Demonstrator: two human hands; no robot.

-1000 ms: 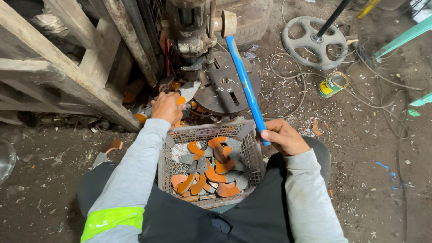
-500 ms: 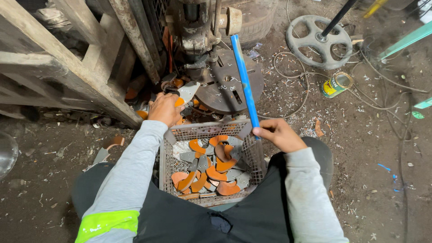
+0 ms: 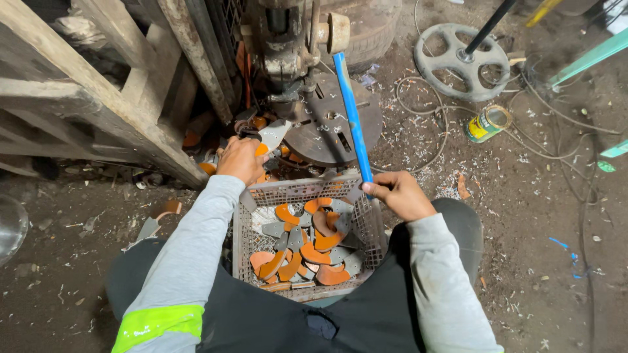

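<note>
My right hand (image 3: 399, 193) grips the lower end of a long blue lever handle (image 3: 352, 116) that rises to a dark metal press machine (image 3: 288, 46). My left hand (image 3: 242, 159) reaches past the far rim of a grey plastic mesh basket (image 3: 245, 225) and holds a flat grey-and-orange metal blade piece (image 3: 271, 134) at the machine's round base plate (image 3: 337, 124). The basket sits between my knees and holds several curved orange and grey metal pieces (image 3: 314, 245).
A wooden frame (image 3: 98, 98) stands at the left. More orange pieces (image 3: 196, 134) lie under it. A spoked metal wheel (image 3: 463, 62), a tin can (image 3: 487, 123) and loose wires (image 3: 418, 117) lie on the dirt floor at right.
My right hand has raised the blue lever handle toward upright. My left hand has stayed by the machine base with the blade piece.
</note>
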